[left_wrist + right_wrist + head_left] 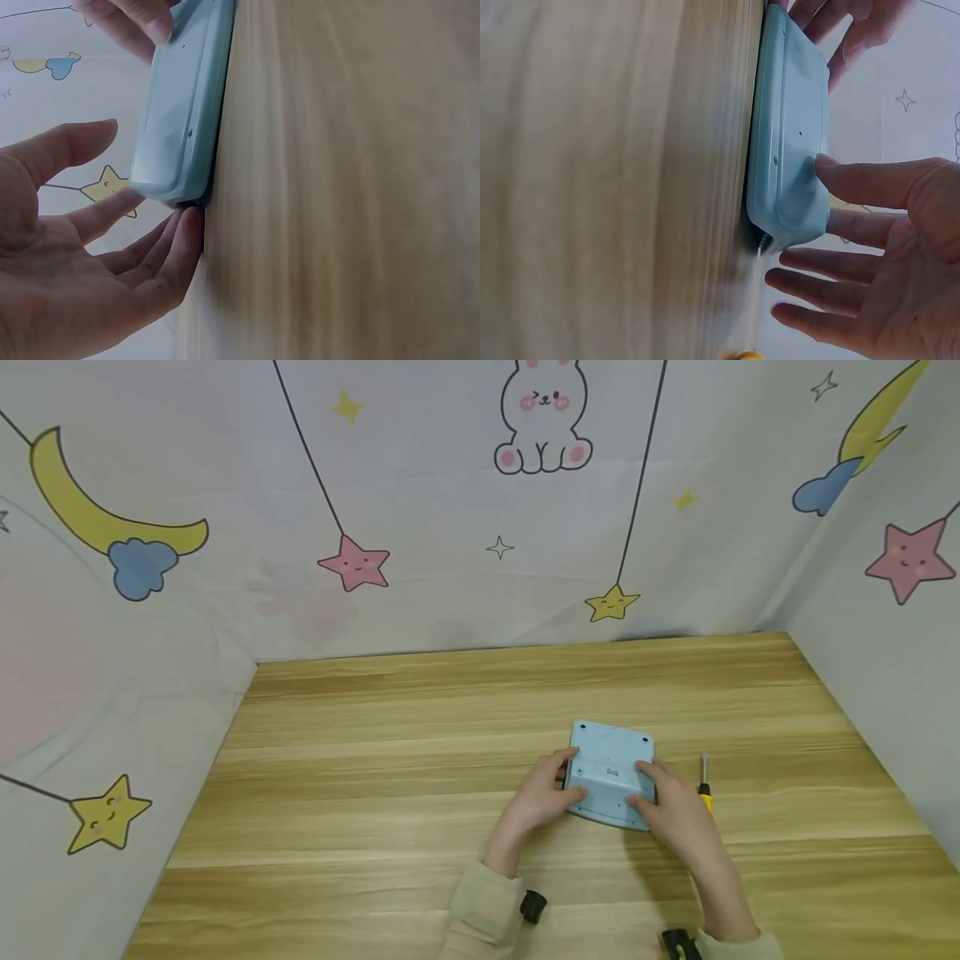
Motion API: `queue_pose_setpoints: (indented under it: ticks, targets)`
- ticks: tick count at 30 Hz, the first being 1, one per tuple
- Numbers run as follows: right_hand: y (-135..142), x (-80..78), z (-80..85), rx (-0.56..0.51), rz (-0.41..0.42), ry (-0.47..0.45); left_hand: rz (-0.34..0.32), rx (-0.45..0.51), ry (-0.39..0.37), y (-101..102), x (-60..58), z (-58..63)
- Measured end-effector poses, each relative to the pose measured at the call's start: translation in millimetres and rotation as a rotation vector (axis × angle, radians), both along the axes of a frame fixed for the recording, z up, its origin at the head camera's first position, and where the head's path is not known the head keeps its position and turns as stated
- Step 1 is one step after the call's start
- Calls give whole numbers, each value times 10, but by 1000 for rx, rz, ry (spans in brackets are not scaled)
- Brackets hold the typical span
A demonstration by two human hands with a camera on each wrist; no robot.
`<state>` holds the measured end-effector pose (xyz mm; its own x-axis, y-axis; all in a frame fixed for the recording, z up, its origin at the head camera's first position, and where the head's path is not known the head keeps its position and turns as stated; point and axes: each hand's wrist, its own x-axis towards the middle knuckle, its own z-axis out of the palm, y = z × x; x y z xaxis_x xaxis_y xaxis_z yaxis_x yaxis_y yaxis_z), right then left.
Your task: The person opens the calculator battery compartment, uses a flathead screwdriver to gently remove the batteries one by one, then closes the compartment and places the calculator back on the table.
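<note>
A light-blue calculator (611, 745) lies face down on the table, its back with small screw holes turned up. At its left edge is my left hand (537, 795); in the left wrist view its fingertips touch the calculator's lower side edge while the thumb (79, 142) stands apart. My right hand (681, 814) is at the right edge. Its thumb (874, 182) touches the calculator's back in the right wrist view, with the other fingers spread and fairly straight. The calculator's front is hidden against the table.
A screwdriver (705, 791) with a yellow and black handle lies right of the calculator, partly behind the right hand. The wood-grain table (360, 760) is bordered by white printed cloth (442, 485) at the back and sides.
</note>
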<state>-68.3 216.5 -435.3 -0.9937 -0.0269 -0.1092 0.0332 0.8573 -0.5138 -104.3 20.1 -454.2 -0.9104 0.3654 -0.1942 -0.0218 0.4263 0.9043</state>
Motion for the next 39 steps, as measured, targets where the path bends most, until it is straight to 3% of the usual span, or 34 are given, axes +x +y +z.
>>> queue_pose_setpoints:
  ticks: [6,10,18,39]
  targets:
    - [-35,-26,7,49,66,127,-8,-61,59,36,-7,-5]
    - [-60,-42,-2,41,104,165,-15,-118,72,58,-6,13]
    - [-133,-53,-16,35,132,232,-6,-129,48,63,-5,16]
    - [-216,-126,37,210,126,251,51,-117,62,89,-53,-29]
